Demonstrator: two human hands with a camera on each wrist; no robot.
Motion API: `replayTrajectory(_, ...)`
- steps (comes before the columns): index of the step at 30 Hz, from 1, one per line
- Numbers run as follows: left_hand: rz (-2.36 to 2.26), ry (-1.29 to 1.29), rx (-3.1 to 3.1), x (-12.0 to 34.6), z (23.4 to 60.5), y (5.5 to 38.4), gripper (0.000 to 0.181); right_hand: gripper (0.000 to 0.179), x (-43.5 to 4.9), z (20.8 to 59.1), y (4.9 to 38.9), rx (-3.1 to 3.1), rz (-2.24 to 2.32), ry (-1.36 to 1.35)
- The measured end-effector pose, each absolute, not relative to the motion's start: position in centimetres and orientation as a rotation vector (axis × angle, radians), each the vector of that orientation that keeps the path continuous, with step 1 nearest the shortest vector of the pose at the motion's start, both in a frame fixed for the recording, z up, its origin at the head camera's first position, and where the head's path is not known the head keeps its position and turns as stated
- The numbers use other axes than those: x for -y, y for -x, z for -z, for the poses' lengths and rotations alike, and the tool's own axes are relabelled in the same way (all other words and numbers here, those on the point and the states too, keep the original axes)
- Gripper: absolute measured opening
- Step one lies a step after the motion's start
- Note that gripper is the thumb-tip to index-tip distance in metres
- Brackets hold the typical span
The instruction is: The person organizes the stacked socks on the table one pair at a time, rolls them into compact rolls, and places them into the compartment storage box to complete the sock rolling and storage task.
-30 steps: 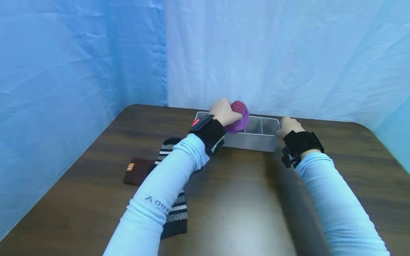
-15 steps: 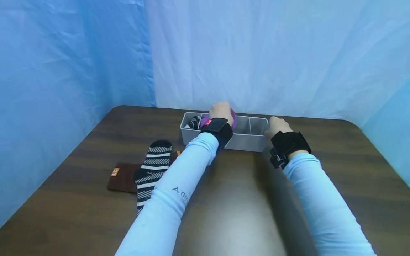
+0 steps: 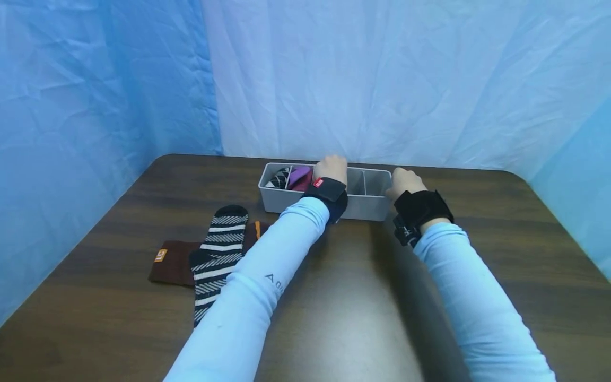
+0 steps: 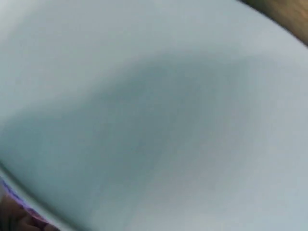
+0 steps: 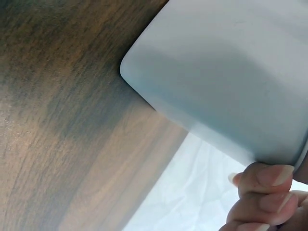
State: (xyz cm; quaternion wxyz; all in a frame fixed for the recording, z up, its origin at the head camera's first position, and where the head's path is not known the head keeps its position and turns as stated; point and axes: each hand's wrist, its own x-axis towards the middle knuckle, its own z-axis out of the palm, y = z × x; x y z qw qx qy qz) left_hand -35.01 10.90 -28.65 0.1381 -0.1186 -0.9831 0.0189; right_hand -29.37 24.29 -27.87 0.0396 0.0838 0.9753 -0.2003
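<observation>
A long grey divided box (image 3: 366, 208) stands near the table's far edge. My left hand (image 3: 331, 168) reaches down into its middle, next to a purple and maroon rolled sock (image 3: 300, 178) in the second compartment from the left. The front wall hides most of its fingers; the left wrist view is filled by that wall, with a strip of purple and some dim fingers at the lower left corner. My right hand (image 3: 404, 183) grips the box's right end, and the right wrist view shows its curled fingers (image 5: 269, 192) at the rim.
A black-and-white rolled sock (image 3: 279, 179) lies in the leftmost compartment. On the table at left, a black-and-white striped sock (image 3: 219, 249) lies across a dark brown sock (image 3: 174, 262) with an orange label, partly under my left sleeve. Blue-white sheeting (image 3: 358, 79) hangs behind the table.
My left hand has lowered the purple and maroon rolled sock from above the box into its second compartment. The right hand stays at the box's end; the head view has shifted slightly.
</observation>
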Motion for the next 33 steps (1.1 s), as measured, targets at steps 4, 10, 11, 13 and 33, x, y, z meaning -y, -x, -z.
replayTrajectory(4,-0.056,0.326,2.856,-10.4,29.0,34.9,0.017,0.023,-23.8,28.1,29.5,-2.992,0.606,-0.268)
replayTrajectory(10,-0.01,0.324,2.948,-9.8,28.3,34.4,0.018,0.025,-23.5,28.3,29.9,-2.991,0.581,-0.258)
replayTrajectory(11,0.012,0.33,2.97,-9.8,28.2,34.4,0.019,0.024,-23.5,28.3,30.0,-2.995,0.573,-0.251)
replayTrajectory(13,0.055,0.35,3.014,-9.7,27.7,34.2,0.019,0.024,-23.6,28.4,30.2,-3.013,0.55,-0.236)
replayTrajectory(33,-0.164,0.68,2.792,1.9,28.6,26.0,0.025,0.018,-26.5,29.7,33.4,-3.052,0.526,-0.161)
